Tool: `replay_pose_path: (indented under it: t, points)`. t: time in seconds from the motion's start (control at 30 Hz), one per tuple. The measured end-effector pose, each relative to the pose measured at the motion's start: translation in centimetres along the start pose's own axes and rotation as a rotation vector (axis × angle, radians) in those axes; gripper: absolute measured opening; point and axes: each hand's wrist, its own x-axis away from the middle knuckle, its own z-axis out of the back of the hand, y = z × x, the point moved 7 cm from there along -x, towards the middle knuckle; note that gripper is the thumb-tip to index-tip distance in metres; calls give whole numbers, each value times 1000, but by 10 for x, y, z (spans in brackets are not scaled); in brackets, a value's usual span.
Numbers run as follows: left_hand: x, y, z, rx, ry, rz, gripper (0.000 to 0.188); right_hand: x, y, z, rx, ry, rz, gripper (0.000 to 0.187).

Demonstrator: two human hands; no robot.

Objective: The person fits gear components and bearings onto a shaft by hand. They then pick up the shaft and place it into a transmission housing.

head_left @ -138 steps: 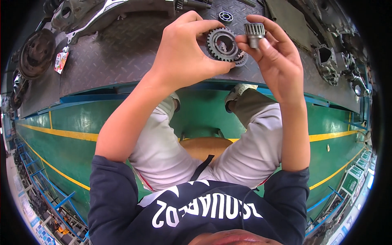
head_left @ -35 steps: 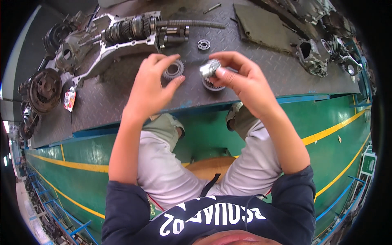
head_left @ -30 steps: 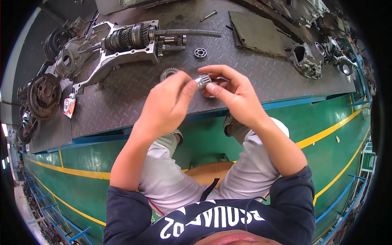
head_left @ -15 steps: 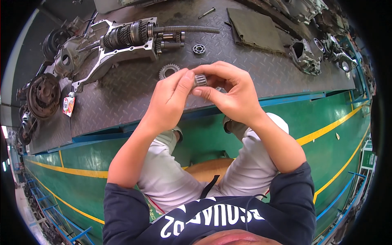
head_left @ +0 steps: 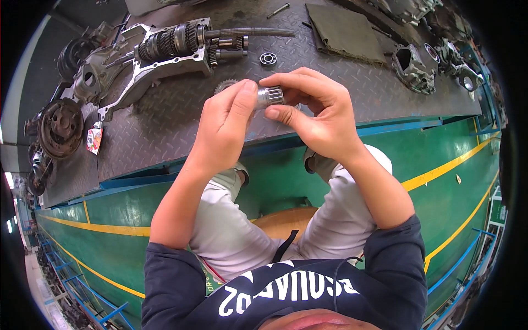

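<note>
Between my hands is a short silvery cylinder, a needle bearing (head_left: 273,95) by its row of narrow rollers, with a smooth band at its left. My left hand (head_left: 228,121) grips that smooth end, thumb on top and fingers curled beneath. The thumb and index finger of my right hand (head_left: 322,110) bend round the ribbed end; its other fingers are curled behind. Just behind my left hand lies a toothed gear (head_left: 226,85) on the steel bench, partly covered by that hand. Farther back rests a ball bearing (head_left: 268,59).
An open gearbox housing (head_left: 148,71) with a gear shaft (head_left: 176,41) lies on the bench (head_left: 176,121) at the left. Rusty round drums (head_left: 60,127) stand at the far left. A folded cloth (head_left: 346,36), a bolt (head_left: 278,11) and metal castings (head_left: 412,69) lie behind and right.
The needle bearing has moved slightly up and shows more of its length between my hands. My right hand has shifted slightly right and up; the bench parts have not been moved.
</note>
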Motion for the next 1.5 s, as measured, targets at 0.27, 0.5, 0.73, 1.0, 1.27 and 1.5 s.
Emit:
replay_pose_path:
  t: [0.27, 0.5, 0.73, 1.0, 1.27, 1.5]
  points:
    - [9, -2, -3, 68, 21, -1, 40, 5, -9, -3, 57, -43, 99, 35]
    - [8, 21, 12, -13, 223, -272, 46, -5, -39, 13, 235, 64, 209, 32]
    - [-7, 1, 83, -394, 392, -113, 43, -18, 30, 63, 499, 81, 115, 34]
    - [-9, -34, 95, -1074, 241, 234, 47, -12, 60, 50, 701, -146, 26, 37]
    - [-7, -59, 109, -1215, 171, 251, 41, -3, 22, 26, 816, -42, 607, 42]
    - [-5, -61, 99, -1157, 169, 154, 27, -11, 49, 26, 747, -112, 294, 35]
